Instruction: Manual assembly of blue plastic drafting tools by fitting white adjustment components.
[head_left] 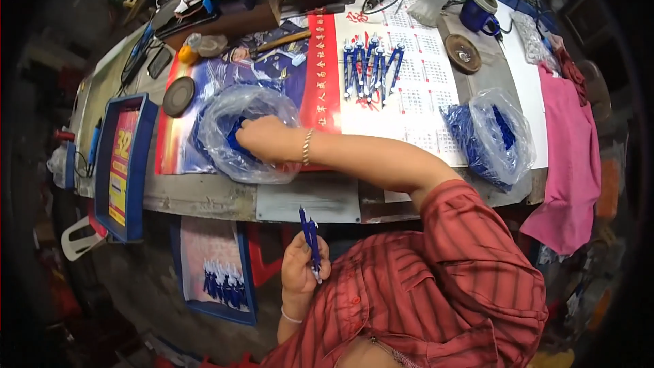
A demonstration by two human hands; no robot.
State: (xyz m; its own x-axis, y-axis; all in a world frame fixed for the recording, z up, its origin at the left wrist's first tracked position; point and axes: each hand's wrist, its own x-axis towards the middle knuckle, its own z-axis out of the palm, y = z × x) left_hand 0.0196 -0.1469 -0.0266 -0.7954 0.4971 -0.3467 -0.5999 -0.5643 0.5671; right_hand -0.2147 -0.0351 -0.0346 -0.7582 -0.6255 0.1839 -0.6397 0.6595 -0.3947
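Note:
My right hand (262,138) reaches across into an open clear plastic bag (283,172) on the table. Its fingers dip among small blue pieces (236,138) and are mostly hidden. My left hand (304,264) is below the table's front edge, close to my body. It is closed around slim dark-blue pen-like pieces (310,237), their pointed ends upward and pale ends low. Several similar blue pieces with white tops (372,68) lie side by side on the calendar sheet, farther back. A second clear bag (507,157) at the right also contains blue parts.
A hammer (286,41) lies behind the left bag, near a round dark dish (178,97). At the back right are a blue mug (479,11) and a brown round dish (462,53). Blue trays (140,163) stand left; a lower tray (251,279) holds several finished-looking blue-and-white pieces. Pink cloth (569,163) hangs right.

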